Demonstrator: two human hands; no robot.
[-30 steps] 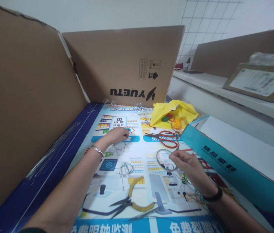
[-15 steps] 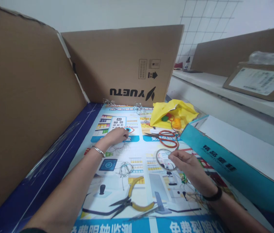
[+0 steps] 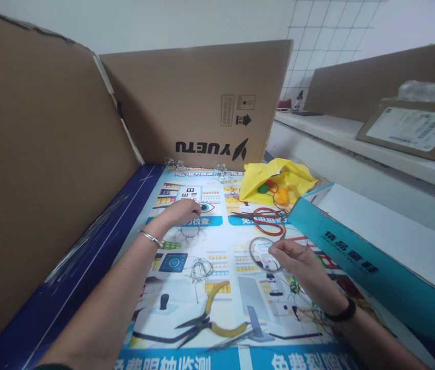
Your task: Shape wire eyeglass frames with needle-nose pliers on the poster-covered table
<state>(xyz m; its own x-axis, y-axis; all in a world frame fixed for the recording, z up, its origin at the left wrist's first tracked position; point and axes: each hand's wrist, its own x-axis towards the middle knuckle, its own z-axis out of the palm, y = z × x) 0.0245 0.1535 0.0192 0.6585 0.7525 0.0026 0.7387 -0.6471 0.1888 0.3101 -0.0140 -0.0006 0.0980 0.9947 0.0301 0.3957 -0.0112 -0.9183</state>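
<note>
One round hoop [image 3: 251, 253] is pinched at its right edge between thumb and fingers of my right hand [image 3: 304, 267], most of it extending left of the grip. My left hand [image 3: 180, 212] is curled over the printed sheet [image 3: 228, 241]; I cannot tell whether it grasps anything.
</note>
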